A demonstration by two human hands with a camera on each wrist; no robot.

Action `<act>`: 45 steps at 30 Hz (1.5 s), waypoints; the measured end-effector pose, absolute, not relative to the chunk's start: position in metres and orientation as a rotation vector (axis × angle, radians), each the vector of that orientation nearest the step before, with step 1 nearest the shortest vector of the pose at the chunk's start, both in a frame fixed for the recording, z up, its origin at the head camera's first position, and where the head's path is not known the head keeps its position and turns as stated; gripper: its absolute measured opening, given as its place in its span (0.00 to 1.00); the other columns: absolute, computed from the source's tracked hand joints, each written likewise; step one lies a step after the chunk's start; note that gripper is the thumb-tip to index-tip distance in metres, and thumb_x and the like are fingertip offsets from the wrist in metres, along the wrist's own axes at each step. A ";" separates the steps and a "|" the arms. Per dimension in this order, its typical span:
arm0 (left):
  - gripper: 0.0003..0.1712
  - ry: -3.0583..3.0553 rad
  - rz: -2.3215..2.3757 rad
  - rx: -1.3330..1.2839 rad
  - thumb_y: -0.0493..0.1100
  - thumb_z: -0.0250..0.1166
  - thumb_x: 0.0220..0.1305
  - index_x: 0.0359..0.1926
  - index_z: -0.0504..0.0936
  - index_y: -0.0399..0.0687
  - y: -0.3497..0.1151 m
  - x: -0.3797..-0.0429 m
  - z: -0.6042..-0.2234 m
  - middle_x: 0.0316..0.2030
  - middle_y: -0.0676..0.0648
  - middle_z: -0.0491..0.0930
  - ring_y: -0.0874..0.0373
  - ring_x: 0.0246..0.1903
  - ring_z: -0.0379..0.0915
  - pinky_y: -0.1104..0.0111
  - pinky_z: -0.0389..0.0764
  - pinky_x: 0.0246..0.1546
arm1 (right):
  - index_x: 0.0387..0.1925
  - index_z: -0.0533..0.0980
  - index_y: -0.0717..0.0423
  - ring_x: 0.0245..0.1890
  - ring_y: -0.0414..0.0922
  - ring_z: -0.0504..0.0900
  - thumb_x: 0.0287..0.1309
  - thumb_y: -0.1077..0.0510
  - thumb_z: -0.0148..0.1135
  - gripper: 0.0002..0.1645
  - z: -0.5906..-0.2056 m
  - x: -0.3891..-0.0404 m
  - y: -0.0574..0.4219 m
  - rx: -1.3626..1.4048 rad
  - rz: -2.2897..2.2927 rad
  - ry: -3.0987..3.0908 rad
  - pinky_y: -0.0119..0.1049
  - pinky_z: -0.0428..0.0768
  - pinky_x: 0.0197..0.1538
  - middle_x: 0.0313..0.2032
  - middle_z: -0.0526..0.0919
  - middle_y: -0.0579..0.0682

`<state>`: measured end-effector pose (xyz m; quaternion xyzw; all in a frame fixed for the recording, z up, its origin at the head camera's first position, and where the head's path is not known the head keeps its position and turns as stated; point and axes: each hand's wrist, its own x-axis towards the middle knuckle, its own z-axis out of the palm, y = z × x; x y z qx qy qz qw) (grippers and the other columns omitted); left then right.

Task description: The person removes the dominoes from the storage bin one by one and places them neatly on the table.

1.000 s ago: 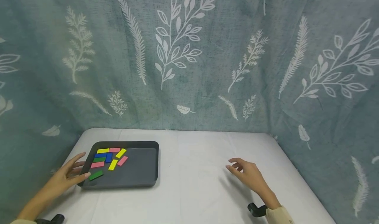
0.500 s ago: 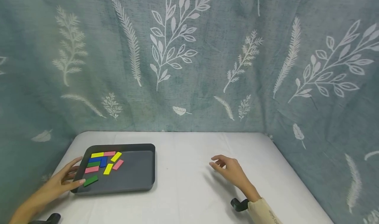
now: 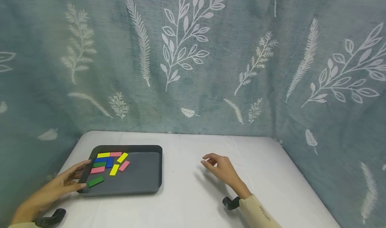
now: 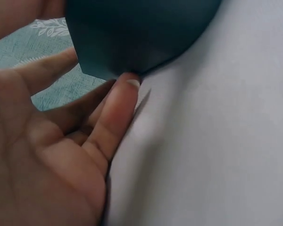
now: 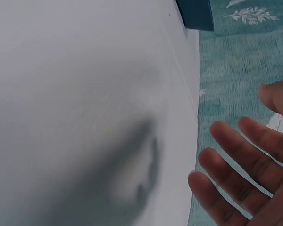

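Note:
A dark grey baking tray (image 3: pixel 137 190) lies on the left half of the white table. My left hand (image 3: pixel 61 184) grips its left end, thumb at the front corner and index finger at the rim further back. In the left wrist view the little finger (image 4: pixel 115 113) touches the tray's lower edge (image 4: pixel 132 52). Flat rectangular blocks in yellow (image 3: pixel 114 170), pink (image 3: pixel 124 165), blue (image 3: pixel 110 162) and green (image 3: pixel 95 181) lie in the tray's left part. My right hand (image 3: pixel 221 169) hovers over the table right of the tray, fingers loosely bent and holding nothing.
A white cloth (image 3: pixel 187 201) covers the table. Behind and on both sides hangs a green curtain (image 3: pixel 208 100) with white leaf prints. Dark wrist devices sit on both arms, the right one (image 3: pixel 231 203) beside a beige sleeve (image 3: pixel 257 213).
My right hand has moved left over the table, closer to the tray. My left thumb has drawn back from above the green block to the tray's front corner. The head view has shifted slightly.

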<state>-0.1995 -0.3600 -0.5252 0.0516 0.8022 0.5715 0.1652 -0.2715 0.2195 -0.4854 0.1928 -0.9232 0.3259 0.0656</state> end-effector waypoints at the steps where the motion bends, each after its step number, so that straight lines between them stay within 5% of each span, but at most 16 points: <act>1: 0.48 2.271 1.634 0.140 0.46 0.63 0.75 0.83 0.43 0.51 -0.360 -0.200 -0.526 0.74 0.27 0.52 0.42 0.65 0.63 0.56 0.79 0.48 | 0.50 0.85 0.51 0.32 0.36 0.82 0.68 0.41 0.66 0.21 -0.485 -0.272 0.216 0.583 0.986 -2.784 0.35 0.77 0.35 0.33 0.86 0.35; 7: 0.51 2.270 1.603 0.113 0.46 0.66 0.73 0.83 0.42 0.54 -0.357 -0.198 -0.526 0.73 0.25 0.54 0.37 0.65 0.63 0.56 0.79 0.48 | 0.50 0.85 0.49 0.34 0.36 0.83 0.68 0.41 0.66 0.20 -0.480 -0.277 0.189 0.639 0.983 -2.774 0.37 0.79 0.38 0.34 0.86 0.36; 18: 0.56 2.322 1.494 0.059 0.51 0.67 0.71 0.83 0.37 0.60 -0.361 -0.198 -0.522 0.77 0.26 0.36 0.21 0.68 0.48 0.37 0.71 0.54 | 0.51 0.85 0.51 0.35 0.36 0.81 0.70 0.40 0.64 0.22 -0.471 -0.290 0.123 0.792 0.987 -2.767 0.36 0.78 0.40 0.35 0.86 0.38; 27: 0.53 2.327 1.558 0.166 0.46 0.66 0.72 0.83 0.40 0.60 -0.363 -0.197 -0.526 0.75 0.29 0.49 0.35 0.66 0.58 0.53 0.73 0.49 | 0.51 0.84 0.51 0.33 0.35 0.81 0.68 0.43 0.66 0.19 -0.466 -0.295 0.078 0.922 0.985 -2.763 0.32 0.77 0.38 0.34 0.85 0.38; 45: 0.53 2.312 1.592 0.140 0.46 0.68 0.70 0.83 0.43 0.56 -0.364 -0.198 -0.527 0.72 0.27 0.57 0.39 0.62 0.66 0.55 0.75 0.49 | 0.54 0.84 0.54 0.34 0.31 0.80 0.63 0.45 0.73 0.24 -0.470 -0.310 -0.015 1.104 0.953 -2.846 0.26 0.77 0.38 0.37 0.87 0.40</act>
